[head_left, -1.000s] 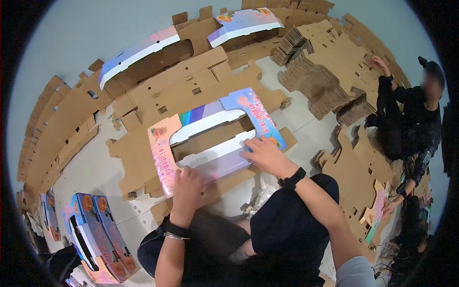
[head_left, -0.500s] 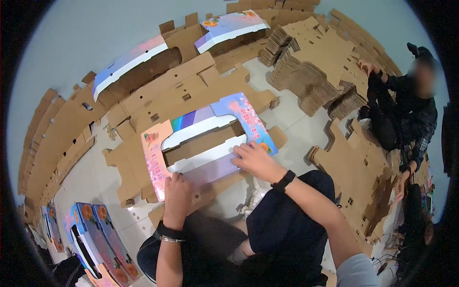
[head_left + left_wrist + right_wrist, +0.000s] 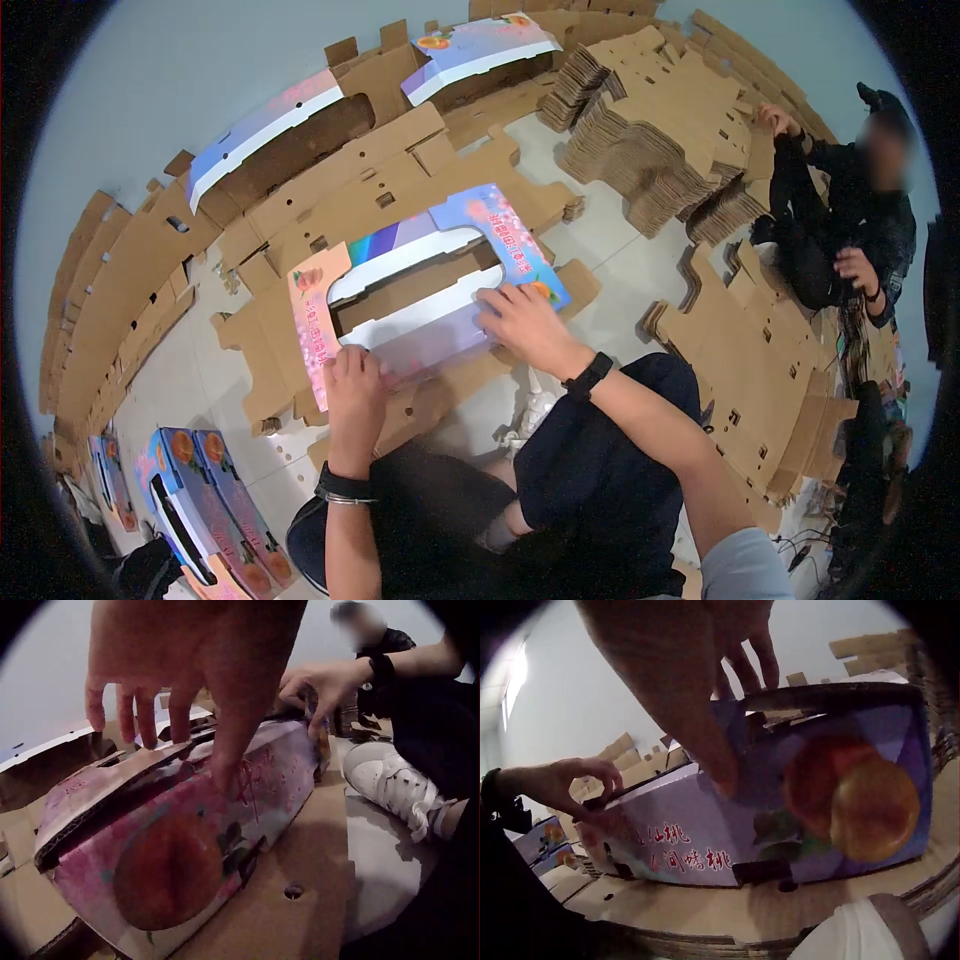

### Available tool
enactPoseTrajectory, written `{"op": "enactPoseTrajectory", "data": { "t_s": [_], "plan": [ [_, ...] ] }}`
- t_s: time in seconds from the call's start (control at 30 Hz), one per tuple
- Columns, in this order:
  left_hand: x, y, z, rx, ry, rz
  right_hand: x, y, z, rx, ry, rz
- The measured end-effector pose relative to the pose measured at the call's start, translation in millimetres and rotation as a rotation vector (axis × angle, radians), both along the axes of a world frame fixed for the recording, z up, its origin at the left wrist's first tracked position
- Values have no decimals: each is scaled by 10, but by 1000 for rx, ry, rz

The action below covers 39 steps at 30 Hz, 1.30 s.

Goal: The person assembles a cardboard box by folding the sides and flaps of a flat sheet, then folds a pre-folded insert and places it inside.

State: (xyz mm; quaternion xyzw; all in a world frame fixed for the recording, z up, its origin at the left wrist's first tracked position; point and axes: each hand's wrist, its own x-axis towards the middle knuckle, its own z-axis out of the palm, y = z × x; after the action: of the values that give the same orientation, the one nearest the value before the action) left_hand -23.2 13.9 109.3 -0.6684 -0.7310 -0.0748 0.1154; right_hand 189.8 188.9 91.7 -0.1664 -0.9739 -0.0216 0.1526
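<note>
A printed cardboard fruit box [image 3: 508, 240], with pink and blue ends and a wide opening in its top, lies on flat brown cardboard in front of me. My left hand [image 3: 355, 395] is at its near left corner. The left wrist view shows those fingers over the top edge and the thumb against the printed side with a peach picture [image 3: 169, 870]. My right hand [image 3: 530, 325] grips the near edge toward the right end. In the right wrist view its thumb presses the purple outer wall [image 3: 705, 832], fingers reaching over the top.
Finished-looking printed boxes [image 3: 215, 500] stand at lower left. Stacked flat cardboard blanks [image 3: 650, 140] lie at upper right, with more cardboard sheets [image 3: 740, 340] below. Brown cardboard pieces and printed boxes [image 3: 480, 50] line the wall. Another person [image 3: 850, 210] sits at the right. A white shoe [image 3: 386, 776] is close by.
The head view has shifted a little, and the box sits slightly further left in it. Both hands stay on its near edge. The other person's lower hand has lifted off a printed piece.
</note>
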Motion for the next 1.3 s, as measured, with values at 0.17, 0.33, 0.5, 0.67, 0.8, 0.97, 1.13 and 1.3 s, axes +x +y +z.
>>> {"op": "enactPoseTrajectory", "data": {
  "t_s": [0.17,0.33,0.5,0.67,0.8,0.97,1.13,1.3],
  "plan": [
    [-17,-41,27,-5,-51,48,30,-43,29,-102,7,-10],
    [-92,-67,0,1,-97,94,61,-76,81,-179,26,-70],
    [42,-41,-120,-51,-256,-25,230,76,-57,-275,74,-169],
    [201,-93,-13,-31,-332,-128,234,61,-143,-106,129,-284],
    [422,-198,-35,-16,-293,-194,212,-222,-18,-31,57,-294],
    [772,-332,-80,-252,-332,-327,195,-550,382,-457,-129,-411],
    [303,-172,-75,21,-399,-136,371,-593,178,-656,-312,-423],
    [-313,-176,-660,214,-200,429,322,-571,-61,-772,-156,-360]
  ]
}}
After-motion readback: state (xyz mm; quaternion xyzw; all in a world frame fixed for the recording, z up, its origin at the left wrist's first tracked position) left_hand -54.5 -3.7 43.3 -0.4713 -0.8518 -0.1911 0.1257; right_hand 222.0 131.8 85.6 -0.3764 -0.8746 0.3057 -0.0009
